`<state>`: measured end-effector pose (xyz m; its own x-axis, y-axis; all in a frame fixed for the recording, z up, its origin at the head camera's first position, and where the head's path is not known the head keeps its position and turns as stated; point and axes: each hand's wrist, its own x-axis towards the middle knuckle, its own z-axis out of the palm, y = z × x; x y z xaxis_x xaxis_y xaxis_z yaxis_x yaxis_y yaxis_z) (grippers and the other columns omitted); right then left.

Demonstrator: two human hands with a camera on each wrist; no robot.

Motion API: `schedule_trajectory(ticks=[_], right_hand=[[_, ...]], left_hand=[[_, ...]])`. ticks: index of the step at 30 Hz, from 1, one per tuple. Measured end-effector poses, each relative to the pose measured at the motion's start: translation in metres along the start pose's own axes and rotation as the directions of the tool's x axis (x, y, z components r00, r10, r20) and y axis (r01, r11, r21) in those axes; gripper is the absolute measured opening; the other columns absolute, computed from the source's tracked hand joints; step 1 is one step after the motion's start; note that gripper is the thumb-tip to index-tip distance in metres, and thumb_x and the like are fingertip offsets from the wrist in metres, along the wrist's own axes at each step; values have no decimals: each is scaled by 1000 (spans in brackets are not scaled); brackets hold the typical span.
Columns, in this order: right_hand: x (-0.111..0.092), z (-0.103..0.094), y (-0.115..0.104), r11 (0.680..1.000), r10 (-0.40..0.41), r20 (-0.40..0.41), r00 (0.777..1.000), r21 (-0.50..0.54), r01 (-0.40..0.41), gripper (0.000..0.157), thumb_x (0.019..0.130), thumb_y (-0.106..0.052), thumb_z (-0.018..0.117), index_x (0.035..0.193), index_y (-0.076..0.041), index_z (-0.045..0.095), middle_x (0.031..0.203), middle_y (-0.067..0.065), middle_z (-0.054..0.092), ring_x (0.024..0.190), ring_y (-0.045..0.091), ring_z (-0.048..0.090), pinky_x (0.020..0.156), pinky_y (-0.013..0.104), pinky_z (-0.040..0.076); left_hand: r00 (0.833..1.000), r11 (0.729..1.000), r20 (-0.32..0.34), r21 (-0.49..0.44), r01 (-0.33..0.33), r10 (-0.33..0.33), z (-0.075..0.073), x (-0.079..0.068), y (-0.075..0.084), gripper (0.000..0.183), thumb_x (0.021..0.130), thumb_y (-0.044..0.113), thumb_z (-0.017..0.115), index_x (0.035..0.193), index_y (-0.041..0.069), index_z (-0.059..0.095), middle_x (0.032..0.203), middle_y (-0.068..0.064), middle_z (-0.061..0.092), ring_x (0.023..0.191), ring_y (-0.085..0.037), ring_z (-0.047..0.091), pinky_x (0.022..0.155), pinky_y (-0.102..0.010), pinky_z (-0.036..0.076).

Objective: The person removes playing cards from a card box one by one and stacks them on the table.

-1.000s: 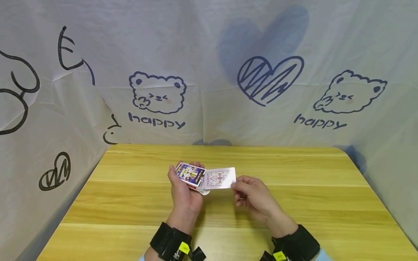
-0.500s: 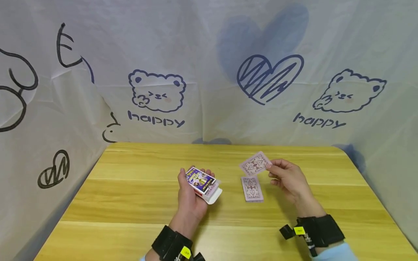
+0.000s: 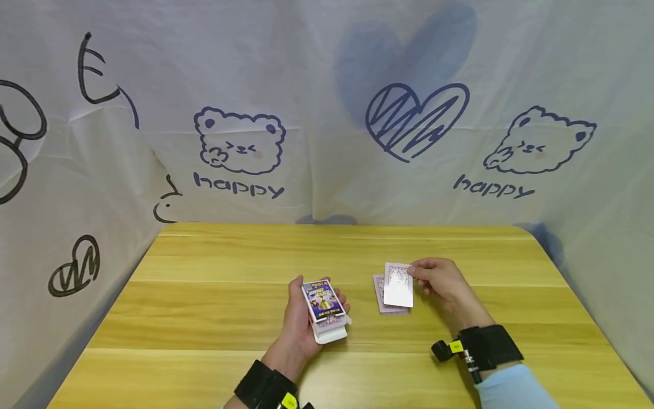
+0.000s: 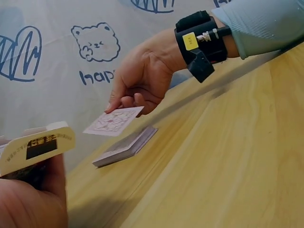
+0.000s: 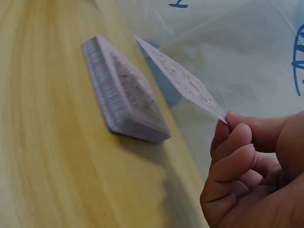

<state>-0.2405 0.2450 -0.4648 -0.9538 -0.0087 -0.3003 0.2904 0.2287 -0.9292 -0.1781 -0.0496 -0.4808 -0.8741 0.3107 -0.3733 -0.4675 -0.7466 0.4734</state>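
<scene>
My right hand (image 3: 441,281) pinches one playing card (image 3: 398,286) by its corner, between thumb and fingers. The card hovers just above a neat stack of playing cards (image 3: 380,295) on the table; the right wrist view shows a gap between the card and the stack (image 5: 121,95). Both show their pale, patterned backs. My left hand (image 3: 302,321) holds a purple and white card box (image 3: 323,300), its flap (image 3: 330,335) hanging open toward me. Inside the box mouth some card backs show. In the left wrist view the box (image 4: 38,147) fills the lower left.
A light wooden table (image 3: 214,318) lies beneath both hands. White cloth (image 3: 327,187) with drawn bears and hearts hangs behind and at the sides. Black camera straps (image 3: 490,346) sit on both wrists.
My right hand drew a card out of the box, carried it right and brought it over the stack. My left hand moved slightly right and nearer, turning the box mouth toward me.
</scene>
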Motion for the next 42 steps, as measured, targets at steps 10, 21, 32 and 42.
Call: schedule_trajectory(ticks=[10, 21, 32, 42], right_hand=[[11, 10, 6, 996, 33, 56, 998, -85, -28, 27, 90, -15, 66, 106, 7, 64, 72, 3, 55, 60, 13, 48, 48, 22, 42], [18, 14, 0, 987, 69, 80, 994, -153, -56, 27, 91, -19, 66, 105, 4, 66, 67, 2, 54, 58, 13, 47, 46, 22, 39], [19, 20, 0, 969, 58, 24, 998, -244, -50, 26, 90, -23, 68, 100, 0, 68, 63, 1, 51, 54, 14, 46, 43, 23, 36], [18, 25, 0, 951, 43, -17, 999, -306, -46, 23, 88, -24, 69, 91, -1, 68, 61, 2, 51, 48, 14, 43, 39, 24, 33]], left_hand=[[999, 998, 26, 39, 42, -43, -6, 3, 1, 71, 98, 61, 25, 147, 9, 28, 117, -13, 53, 90, -22, 62, 86, -39, 57], [999, 998, 20, 36, 41, -42, -6, 6, 1, 71, 97, 61, 28, 147, 11, 31, 116, -13, 54, 88, -22, 62, 83, -38, 57], [999, 998, 24, 56, 38, -40, -6, 4, -1, 72, 97, 63, 28, 147, 11, 30, 121, -14, 53, 91, -22, 62, 87, -40, 56], [999, 998, 10, 49, 41, -41, -5, 3, -1, 71, 97, 62, 27, 147, 12, 32, 123, -14, 50, 90, -21, 62, 87, -40, 56]])
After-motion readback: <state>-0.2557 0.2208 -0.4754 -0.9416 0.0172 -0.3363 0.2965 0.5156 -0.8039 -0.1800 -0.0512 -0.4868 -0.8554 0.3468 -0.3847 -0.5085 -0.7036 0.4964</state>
